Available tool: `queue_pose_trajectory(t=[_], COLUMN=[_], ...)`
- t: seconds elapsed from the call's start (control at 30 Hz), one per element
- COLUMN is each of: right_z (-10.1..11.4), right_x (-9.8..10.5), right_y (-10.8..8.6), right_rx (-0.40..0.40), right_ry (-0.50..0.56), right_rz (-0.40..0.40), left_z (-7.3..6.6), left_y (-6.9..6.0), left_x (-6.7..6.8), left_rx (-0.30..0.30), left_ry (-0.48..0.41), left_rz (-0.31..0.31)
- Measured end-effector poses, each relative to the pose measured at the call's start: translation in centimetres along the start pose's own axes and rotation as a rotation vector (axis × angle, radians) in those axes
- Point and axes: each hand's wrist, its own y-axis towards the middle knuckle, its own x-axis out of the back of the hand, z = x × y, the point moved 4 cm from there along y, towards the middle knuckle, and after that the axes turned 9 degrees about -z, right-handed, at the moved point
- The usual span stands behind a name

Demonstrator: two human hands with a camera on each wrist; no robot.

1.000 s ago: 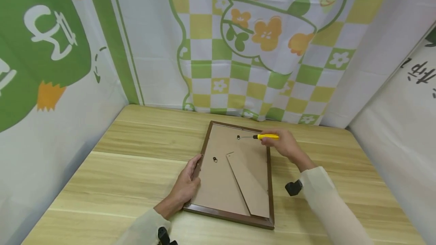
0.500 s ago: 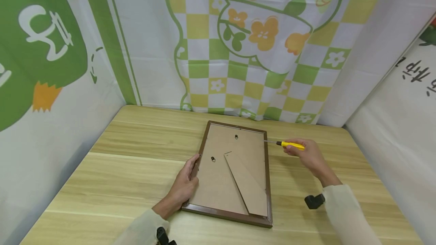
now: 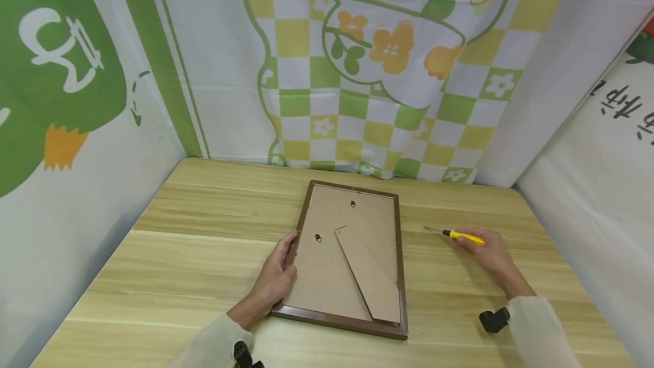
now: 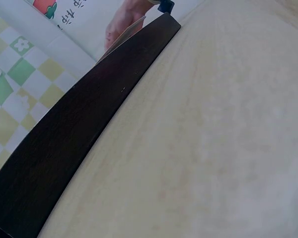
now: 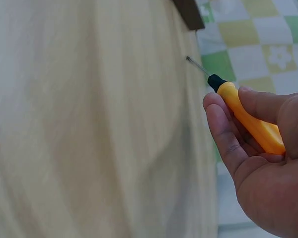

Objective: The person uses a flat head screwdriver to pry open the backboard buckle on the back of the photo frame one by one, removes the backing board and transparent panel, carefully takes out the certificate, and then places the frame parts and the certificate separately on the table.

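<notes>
The right hand [image 3: 487, 251], at right of centre in the head view, has its thumb and fingers closed round a small screwdriver [image 3: 455, 234], yellow in the handle, black at the collar, with a thin metal shaft pointing left. The left hand [image 3: 276, 274], lower centre, grips the left edge of a brown picture frame [image 3: 402, 266] and covers part of that edge from me. The frame lies face down in the lower middle, tan backing board [image 3: 322, 277] upward. A long tapered stand [image 3: 372, 283] slants across the board's lower right, and two small black hanging rings sit above it, one near the top [image 3: 352, 204], one at left [image 3: 318, 238]. Under it all is a pale wood-grain counter [image 3: 204, 271]; behind hangs a green-and-yellow checked curtain [image 3: 296, 149].

A second ago the screwdriver's tip was at the upper ring; now it is well clear of the frame, over the counter to the right. The left hand hasn't let go.
</notes>
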Motion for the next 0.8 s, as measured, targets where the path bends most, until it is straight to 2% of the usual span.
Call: queue_pose_trajectory(t=[0.17,0.4,0.43,0.57,0.8], right_z=[-1.6,-2.3,-2.4,-2.6,-3.1], right_x=[0.7,1.8,1.9,2.2,3.1], right_y=[-0.3,-1.0,-1.1,-1.3,-1.5], right_rx=[-0.033,0.093,0.101,0.101,0.140], right_ry=[0.015,-0.397,-0.429,-0.506,-0.563], right_rz=[-0.017,-0.139,-0.151,-0.179,-0.226], left_z=[0.1,0.3,0.3,0.3,0.3], left_y=[0.0,0.1,0.1,0.2,0.2], left_x=[0.1,0.1,0.0,0.0,0.1], left_rx=[0.003,0.021,0.021,0.022,0.032], left_ry=[0.001,0.000,0.001,0.007,0.000], left_rz=[-0.008,-0.009,-0.008,-0.010,-0.019])
